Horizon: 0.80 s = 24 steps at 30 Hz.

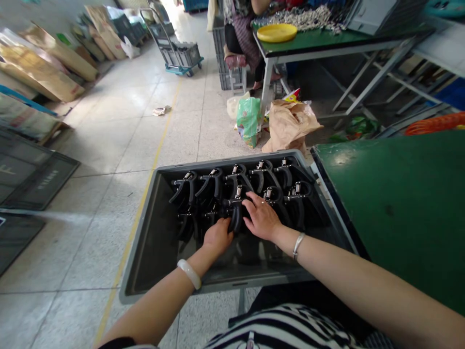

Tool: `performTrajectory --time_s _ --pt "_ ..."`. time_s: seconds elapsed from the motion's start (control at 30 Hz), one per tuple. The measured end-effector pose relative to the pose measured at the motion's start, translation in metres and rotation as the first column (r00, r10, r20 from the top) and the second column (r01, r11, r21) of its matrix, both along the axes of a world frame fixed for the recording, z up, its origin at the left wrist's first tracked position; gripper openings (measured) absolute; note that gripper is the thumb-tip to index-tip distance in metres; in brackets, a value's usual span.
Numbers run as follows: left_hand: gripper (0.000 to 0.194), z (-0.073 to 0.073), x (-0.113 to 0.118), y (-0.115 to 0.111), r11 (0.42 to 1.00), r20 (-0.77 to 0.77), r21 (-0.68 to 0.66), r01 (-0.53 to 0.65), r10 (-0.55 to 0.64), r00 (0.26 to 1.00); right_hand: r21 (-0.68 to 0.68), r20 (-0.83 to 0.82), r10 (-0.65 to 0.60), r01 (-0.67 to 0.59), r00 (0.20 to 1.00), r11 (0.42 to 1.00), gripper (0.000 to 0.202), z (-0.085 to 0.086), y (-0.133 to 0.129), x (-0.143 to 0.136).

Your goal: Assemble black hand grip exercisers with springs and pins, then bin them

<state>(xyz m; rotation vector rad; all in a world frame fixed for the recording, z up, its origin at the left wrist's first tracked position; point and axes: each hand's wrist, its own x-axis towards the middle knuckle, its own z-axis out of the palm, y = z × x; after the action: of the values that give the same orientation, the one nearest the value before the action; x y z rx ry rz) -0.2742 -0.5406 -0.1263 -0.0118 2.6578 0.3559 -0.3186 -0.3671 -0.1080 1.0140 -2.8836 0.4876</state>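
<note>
Handling one squeezer (237, 217) inside the bin (254, 282), left hand (217, 236) gripping it, right hand (264, 219) half-open against it, seemingly calls for care around neighbouring squeezers (218, 186).

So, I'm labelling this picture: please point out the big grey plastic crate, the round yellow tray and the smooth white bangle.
Big grey plastic crate (154, 237): head view, left inner wall.
Round yellow tray (277, 32): head view, middle.
Smooth white bangle (190, 273): head view, upper face.
</note>
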Motion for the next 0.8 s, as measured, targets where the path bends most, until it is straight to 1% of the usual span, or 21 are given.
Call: performTrajectory --time_s 0.03,0.1,0.17,0.23,0.3,0.37,0.4,0.43,0.5,0.53,0.57,0.6,0.63,0.7,0.73,0.8 --pt "0.039 0.0 -0.001 -0.001 1.0 0.007 0.0 0.012 -0.012 1.0 -0.002 0.011 -0.012 0.012 1.0 1.0 0.055 0.001 -0.001 -0.005" --pt "0.037 0.002 -0.005 -0.004 0.999 0.024 0.035 0.03 -0.031 0.999 0.051 0.031 0.025 -0.027 0.999 0.998 0.061 0.001 -0.004 -0.013" --pt "0.037 0.007 -0.007 -0.01 0.995 0.059 0.099 0.029 -0.035 0.998 0.124 0.06 0.066 -0.073 0.996 0.99 0.057 -0.001 -0.006 -0.018" --pt "0.039 0.016 -0.008 -0.017 0.987 0.065 0.16 -0.009 -0.002 0.998 0.168 0.078 0.059 -0.071 0.995 0.983 0.05 -0.003 -0.008 -0.022" --pt "0.049 0.028 -0.009 -0.023 0.976 0.003 0.21 -0.049 0.049 0.999 0.198 0.076 0.036 -0.051 0.996 0.979 0.048 -0.004 -0.011 -0.024" --pt "0.061 0.041 -0.011 -0.024 0.965 -0.097 0.259 -0.047 0.075 0.992 0.247 0.074 0.018 -0.036 0.997 0.968 0.048 -0.003 -0.015 -0.027" --pt "0.064 0.046 -0.014 -0.023 0.961 -0.157 0.273 -0.033 0.079 0.984 0.277 0.078 0.014 -0.035 0.997 0.96 0.048 -0.002 -0.018 -0.028" --pt "0.061 0.051 -0.018 -0.021 0.961 -0.222 0.275 -0.015 0.079 0.972 0.306 0.083 0.016 -0.041 0.996 0.951 0.048 -0.001 -0.02 -0.029" --pt "0.048 0.057 -0.032 -0.012 0.974 -0.359 0.221 0.039 0.044 0.932 0.357 0.084 0.03 -0.058 0.996 0.932 0.049 0.001 -0.023 -0.031" --pt "0.039 0.059 -0.043 -0.006 0.985 -0.414 0.163 0.065 0.008 0.91 0.376 0.08 0.037 -0.065 0.996 0.924 0.049 0.001 -0.024 -0.031" --pt "0.034 0.059 -0.054 0.0 0.992 -0.433 0.088 0.095 -0.048 0.9 0.39 0.075 0.042 -0.068 0.996 0.918 0.049 0.001 -0.024 -0.031" --pt "0.03 0.059 -0.067 0.007 0.996 -0.426 0.012 0.092 -0.079 0.901 0.398 0.073 0.045 -0.07 0.996 0.915 0.049 0.001 -0.024 -0.032" --pt "0.029 0.058 -0.08 0.014 0.995 -0.385 -0.068 0.072 -0.093 0.918 0.397 0.072 0.043 -0.068 0.996 0.915 0.049 0.0 -0.023 -0.032" --pt "0.033 0.054 -0.104 0.024 0.981 -0.286 -0.189 0.047 -0.101 0.953 0.365 0.074 0.038 -0.063 0.997 0.929 0.049 -0.003 -0.02 -0.032" --pt "0.037 0.053 -0.113 0.028 0.976 -0.249 -0.214 0.033 -0.087 0.965 0.339 0.076 0.038 -0.061 0.996 0.939 0.05 -0.004 -0.018 -0.032" --pt "0.042 0.049 -0.125 0.029 0.973 -0.193 -0.225 0.043 -0.088 0.977 0.29 0.088 0.036 -0.06 0.995 0.955 0.051 -0.007 -0.015 -0.035"
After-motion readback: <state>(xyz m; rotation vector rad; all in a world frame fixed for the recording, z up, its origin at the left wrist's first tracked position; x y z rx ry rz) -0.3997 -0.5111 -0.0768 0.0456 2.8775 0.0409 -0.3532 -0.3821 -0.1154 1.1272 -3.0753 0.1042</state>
